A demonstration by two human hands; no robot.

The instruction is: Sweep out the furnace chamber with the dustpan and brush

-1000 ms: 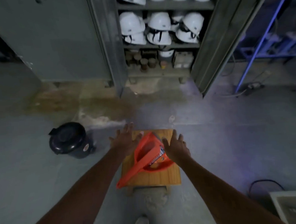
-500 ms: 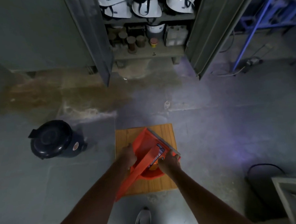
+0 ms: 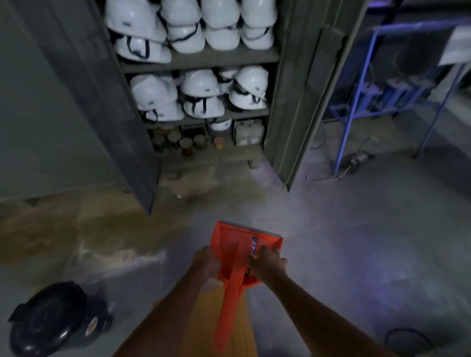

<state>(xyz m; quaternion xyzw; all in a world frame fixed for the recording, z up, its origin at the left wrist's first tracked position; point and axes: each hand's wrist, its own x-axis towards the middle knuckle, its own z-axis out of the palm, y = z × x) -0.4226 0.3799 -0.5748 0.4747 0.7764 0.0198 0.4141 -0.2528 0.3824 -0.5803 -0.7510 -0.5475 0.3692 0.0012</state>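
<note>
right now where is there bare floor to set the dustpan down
Bare floor lies right of the dustpan, before the blue rack. Left, a patch between the black bin and cabinet. The cabinet shelves are crowded with helmets.

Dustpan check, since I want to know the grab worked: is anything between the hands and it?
Nothing visible. The left hand grips the orange dustpan at its left edge, the right hand at its right edge, both touching it directly. No furnace is in view.

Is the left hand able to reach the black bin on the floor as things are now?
Probably not at once. The left hand grips the orange dustpan, as does the right hand, and the black bin stands apart, low to the left. No obstacle lies between.
</note>
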